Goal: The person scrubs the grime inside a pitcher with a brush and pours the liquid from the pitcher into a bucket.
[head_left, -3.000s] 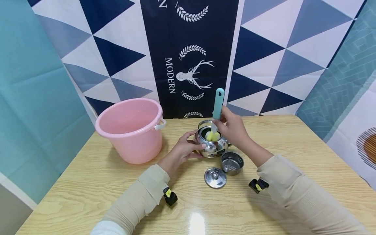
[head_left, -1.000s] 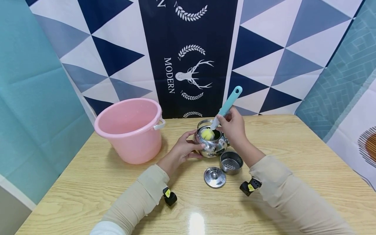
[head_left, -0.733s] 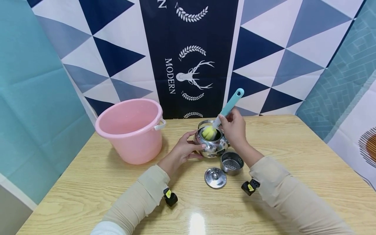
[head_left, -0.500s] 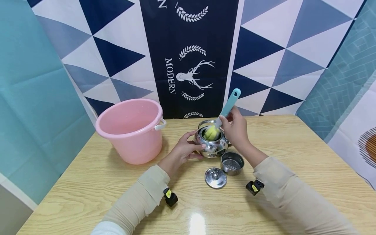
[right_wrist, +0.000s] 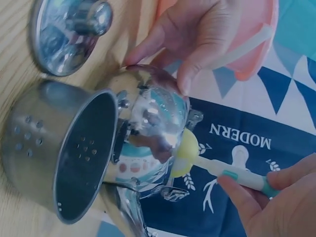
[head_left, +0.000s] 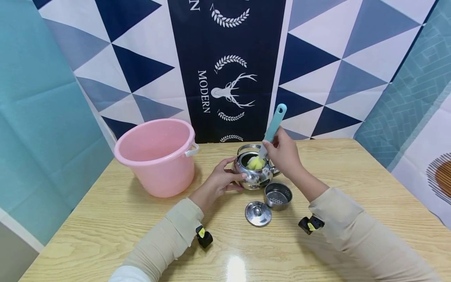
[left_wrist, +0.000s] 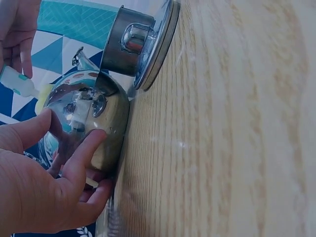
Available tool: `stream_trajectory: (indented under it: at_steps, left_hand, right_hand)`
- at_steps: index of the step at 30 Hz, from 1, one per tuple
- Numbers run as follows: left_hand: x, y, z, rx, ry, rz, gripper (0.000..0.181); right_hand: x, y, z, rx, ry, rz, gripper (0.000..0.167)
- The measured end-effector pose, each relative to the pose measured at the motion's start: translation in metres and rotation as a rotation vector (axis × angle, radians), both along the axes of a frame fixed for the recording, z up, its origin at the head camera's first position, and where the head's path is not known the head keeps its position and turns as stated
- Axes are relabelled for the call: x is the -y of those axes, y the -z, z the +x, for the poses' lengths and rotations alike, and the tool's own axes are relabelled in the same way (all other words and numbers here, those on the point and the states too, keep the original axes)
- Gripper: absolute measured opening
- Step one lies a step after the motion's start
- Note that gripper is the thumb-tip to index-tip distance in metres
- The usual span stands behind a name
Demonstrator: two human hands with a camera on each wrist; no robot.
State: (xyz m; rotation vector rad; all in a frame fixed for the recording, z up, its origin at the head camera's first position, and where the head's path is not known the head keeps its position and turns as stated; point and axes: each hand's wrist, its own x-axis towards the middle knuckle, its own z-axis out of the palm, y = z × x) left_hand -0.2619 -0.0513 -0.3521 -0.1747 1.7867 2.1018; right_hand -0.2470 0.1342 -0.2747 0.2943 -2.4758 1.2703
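Head view: our left hand (head_left: pixel 224 177) grips the teapot (head_left: pixel 258 180) on the table (head_left: pixel 169 239); our right hand (head_left: pixel 283 153) pinches the brush (head_left: pixel 276 123). Left wrist: hard scrubbing could twist the teapot from our curled fingers (left_wrist: pixel 81 158). Right wrist: such movement could knock the strainer (right_wrist: pixel 49 114).

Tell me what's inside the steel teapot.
Inside the teapot sits a yellow sponge head, its turquoise handle held by the right hand. The sponge head and teapot wall cover the bottom, so I can't see what lies there.
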Motion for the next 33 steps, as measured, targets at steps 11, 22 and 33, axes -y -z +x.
stream_trajectory:
  at_steps: [11, 22, 33]
  left_hand:
    - [0.001, 0.001, -0.001, 0.0, -0.001, 0.008, 0.077]
    - [-0.001, 0.002, -0.001, -0.018, 0.006, 0.004, 0.075]
    - [0.0, 0.004, 0.0, -0.023, 0.0, 0.005, 0.075]
  right_hand:
    - [0.01, 0.006, -0.006, 0.155, -0.013, -0.314, 0.028]
    - [0.006, 0.018, -0.009, 0.011, -0.014, -0.238, 0.026]
    - [0.002, 0.017, -0.004, -0.21, -0.012, 0.013, 0.021]
